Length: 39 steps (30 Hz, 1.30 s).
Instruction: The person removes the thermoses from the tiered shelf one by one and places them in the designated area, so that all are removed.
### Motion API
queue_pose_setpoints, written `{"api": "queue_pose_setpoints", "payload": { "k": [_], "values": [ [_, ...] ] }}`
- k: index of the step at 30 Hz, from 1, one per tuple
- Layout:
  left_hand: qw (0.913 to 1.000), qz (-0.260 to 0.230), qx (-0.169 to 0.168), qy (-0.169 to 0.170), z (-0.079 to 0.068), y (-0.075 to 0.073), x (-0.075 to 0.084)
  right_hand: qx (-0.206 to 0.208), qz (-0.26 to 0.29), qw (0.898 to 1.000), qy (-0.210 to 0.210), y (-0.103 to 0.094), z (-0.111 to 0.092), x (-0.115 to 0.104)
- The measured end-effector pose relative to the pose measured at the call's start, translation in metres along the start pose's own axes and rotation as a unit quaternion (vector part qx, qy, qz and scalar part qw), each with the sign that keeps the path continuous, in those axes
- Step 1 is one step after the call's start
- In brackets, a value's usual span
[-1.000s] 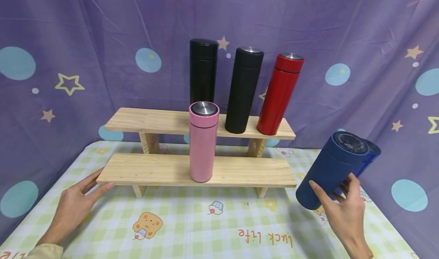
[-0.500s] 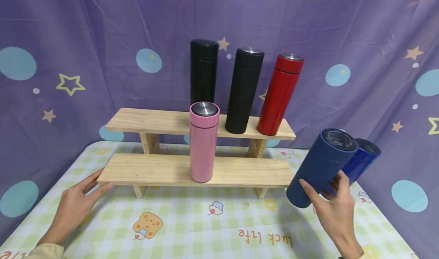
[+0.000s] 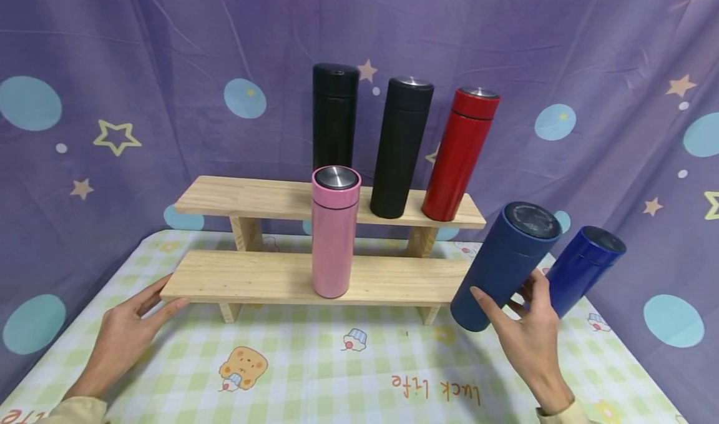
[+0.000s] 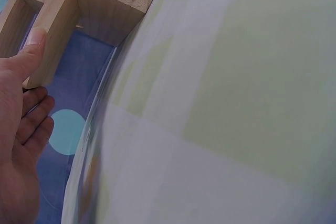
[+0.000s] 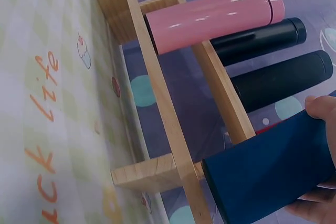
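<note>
My right hand [image 3: 528,340] grips a dark blue thermos flask [image 3: 497,277] round its body, lid up and tilted. In the head view, the flask overlaps the right end of the two-tier wooden shelf [image 3: 241,277]. The right wrist view shows the flask's base [image 5: 212,190] close to the lower board. With thumb and fingers, my left hand [image 3: 123,330] holds the lower board's left end; its thumb [image 4: 32,51] lies on the board. A pink thermos [image 3: 332,243] stands mid-board on the lower tier.
On the upper tier stand a glossy black thermos [image 3: 334,121], a matt black thermos [image 3: 399,155] and a red thermos [image 3: 457,162]. A shiny blue thermos [image 3: 584,271] is on the checked tablecloth [image 3: 303,374] beyond my right hand. Behind hangs a purple curtain [image 3: 196,37].
My right hand has carried the dark blue thermos leftward to the shelf's right end, uncovering more of the shiny blue thermos. My left hand stays at the board's left end.
</note>
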<state>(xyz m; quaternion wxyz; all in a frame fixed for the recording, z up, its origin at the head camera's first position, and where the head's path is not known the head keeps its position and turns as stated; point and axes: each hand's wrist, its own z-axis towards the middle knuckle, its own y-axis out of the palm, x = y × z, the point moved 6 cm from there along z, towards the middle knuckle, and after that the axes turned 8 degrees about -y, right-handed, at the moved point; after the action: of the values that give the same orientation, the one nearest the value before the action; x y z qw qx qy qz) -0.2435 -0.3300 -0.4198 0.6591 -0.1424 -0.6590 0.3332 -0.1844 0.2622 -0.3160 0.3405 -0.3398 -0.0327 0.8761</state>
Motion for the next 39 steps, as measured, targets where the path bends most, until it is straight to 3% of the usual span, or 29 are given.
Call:
{"api": "queue_pose_setpoints", "payload": {
  "k": [26,39],
  "values": [
    [0.9999,0.015,-0.002,-0.004,0.001,0.000,-0.001,-0.047,0.089,0.994,-0.034,0.058,0.013,-0.020],
    [0.9999,0.013,-0.004,-0.003,0.001,0.000,-0.002,-0.069,0.104,0.991,-0.050,0.086,0.019,-0.027]
  ]
}}
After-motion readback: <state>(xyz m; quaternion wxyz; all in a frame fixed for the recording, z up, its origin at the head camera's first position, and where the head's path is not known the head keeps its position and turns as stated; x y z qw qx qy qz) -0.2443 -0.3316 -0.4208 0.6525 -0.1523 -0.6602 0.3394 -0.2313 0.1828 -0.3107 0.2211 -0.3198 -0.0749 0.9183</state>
